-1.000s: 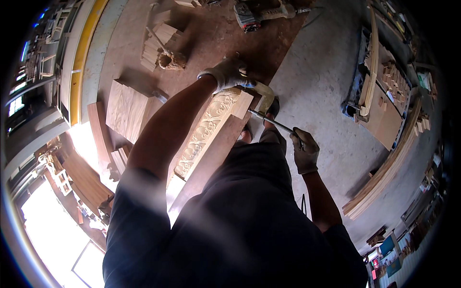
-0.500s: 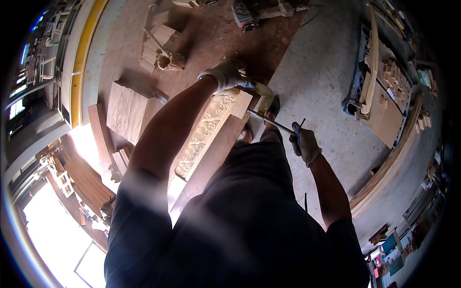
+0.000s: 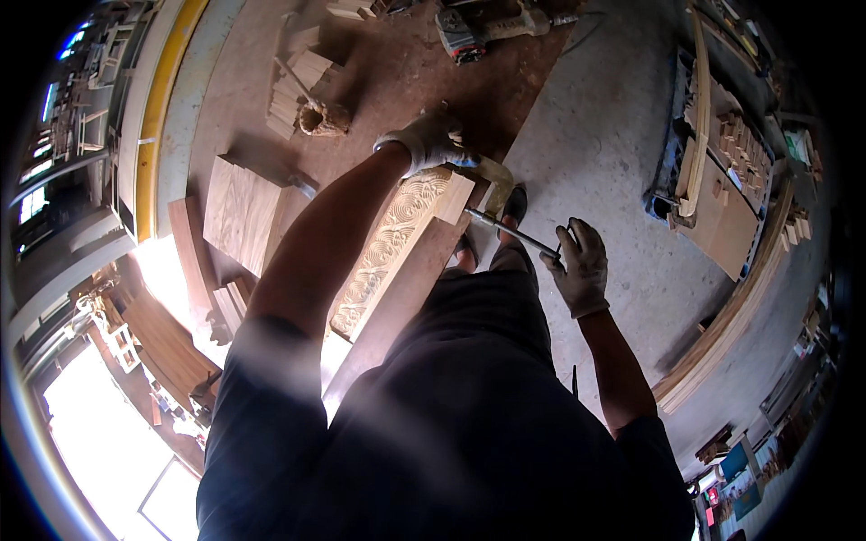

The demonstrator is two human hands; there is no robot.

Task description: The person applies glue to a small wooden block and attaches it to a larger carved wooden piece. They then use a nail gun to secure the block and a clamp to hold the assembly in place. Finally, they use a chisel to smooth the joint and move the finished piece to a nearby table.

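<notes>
A G-clamp (image 3: 494, 175) grips the near edge of a workbench (image 3: 406, 272). A strip of wood carved with swirling relief (image 3: 394, 236) lies on the bench, with a small plain wood block (image 3: 455, 197) at its end beside the clamp. My left hand (image 3: 426, 144), in a pale work glove, is closed on the clamp's frame; some of its fingers are hidden. The clamp's long screw (image 3: 514, 231) runs out from the bench toward my gloved right hand (image 3: 582, 268). The right fingers curl loosely about the handle at the screw's outer end.
A mallet (image 3: 320, 118) lies beside stacked wood strips (image 3: 290, 95). A power tool (image 3: 492, 29) is at the bench's far side. Wood boards (image 3: 239, 212) stand left of my arm. A crate of wood pieces (image 3: 735, 171) and long planks (image 3: 731, 311) are at right.
My right hand has turned at the screw's end, its fingers now raised and more loosely curled, and the handle bar's angle has changed. My left hand stays on the clamp.
</notes>
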